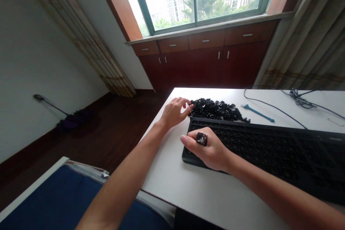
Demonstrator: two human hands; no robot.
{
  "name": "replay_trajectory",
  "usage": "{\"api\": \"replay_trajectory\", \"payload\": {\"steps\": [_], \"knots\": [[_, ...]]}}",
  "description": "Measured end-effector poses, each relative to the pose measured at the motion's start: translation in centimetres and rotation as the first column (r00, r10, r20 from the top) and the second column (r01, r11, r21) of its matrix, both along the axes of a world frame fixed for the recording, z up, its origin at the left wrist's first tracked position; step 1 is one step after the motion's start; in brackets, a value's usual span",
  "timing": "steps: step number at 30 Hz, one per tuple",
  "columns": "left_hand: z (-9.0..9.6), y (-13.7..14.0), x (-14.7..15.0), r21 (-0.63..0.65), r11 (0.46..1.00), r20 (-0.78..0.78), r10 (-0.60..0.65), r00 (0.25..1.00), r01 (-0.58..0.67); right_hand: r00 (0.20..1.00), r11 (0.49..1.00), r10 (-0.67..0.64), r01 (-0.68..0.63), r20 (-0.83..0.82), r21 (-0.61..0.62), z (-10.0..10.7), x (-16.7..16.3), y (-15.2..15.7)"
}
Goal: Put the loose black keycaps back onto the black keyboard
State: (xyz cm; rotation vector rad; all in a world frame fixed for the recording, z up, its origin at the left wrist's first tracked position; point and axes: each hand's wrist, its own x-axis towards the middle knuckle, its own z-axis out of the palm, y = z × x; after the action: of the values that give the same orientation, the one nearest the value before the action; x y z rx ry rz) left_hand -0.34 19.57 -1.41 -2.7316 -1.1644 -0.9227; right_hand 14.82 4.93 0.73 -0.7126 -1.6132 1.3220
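Observation:
My left hand (175,112) rests at the left end of a heap of loose black keycaps (215,109). Its thumb and index finger close in a pinch around a keycap at the edge of the heap. Over the left part of a black keyboard (237,142), my right hand (212,149) is curled in a fist. From the top of that fist pokes the square dark end of a tool (201,138) with shiny bits; the rest of it is hidden by my fingers. The keyboard's left key area shows bare sockets, partly covered by my right hand and forearm.
A blue plastic stick tool (258,113) lies behind the keyboard, near a black cable (299,99). The white table (161,172) has its left edge beside my left forearm. A blue padded seat or bed (54,201) is at lower left. A folded umbrella (72,120) lies on the floor.

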Motion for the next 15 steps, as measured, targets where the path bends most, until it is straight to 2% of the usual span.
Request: {"api": "replay_trajectory", "payload": {"steps": [7, 15], "knots": [[-1.4, 0.9, -0.1, -0.012, 0.998, 0.051, 0.066, 0.996, -0.066, 1.000, 1.000, 0.001, -0.001, 0.021, 0.027, 0.0, 0.0, 0.2], [-2.1, 1.1, 0.0, -0.055, 0.998, 0.025, 0.034, 0.999, -0.032, 0.997, 0.996, -0.001, -0.007, 0.081, 0.090, -0.3, 0.0, 0.1]]}}
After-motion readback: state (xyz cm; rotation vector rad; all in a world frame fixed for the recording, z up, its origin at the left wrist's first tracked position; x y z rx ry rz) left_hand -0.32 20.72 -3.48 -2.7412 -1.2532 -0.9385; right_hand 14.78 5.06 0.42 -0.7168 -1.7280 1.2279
